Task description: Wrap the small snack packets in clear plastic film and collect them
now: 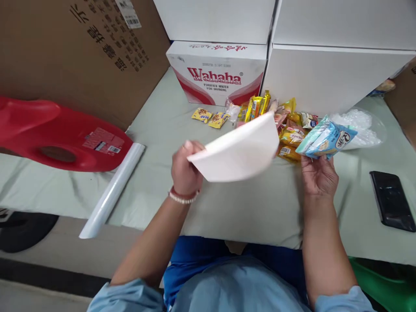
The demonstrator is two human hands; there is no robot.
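My left hand (187,167) is closed on the near end of a white tray (242,151), which is tilted up in the air with its far end toward the snack pile. The tray is slightly blurred. Off to the right, my right hand (320,177) grips a light-blue snack packet (327,138) from below, its printed side facing up. Behind that packet lies a pile of small wrapped snacks (292,133) in yellow, orange and brown wrappers, partly hidden by the tray. Two flat yellow packets (218,120) lie apart from the pile, left of it.
A Wahaha water carton (224,78) and white boxes (334,82) stand along the back. Clear plastic bags (359,130) and a black phone (392,200) lie at right. On the left are a red plastic container (65,136), a white roll (113,190) over the table edge, and a brown carton (81,56).
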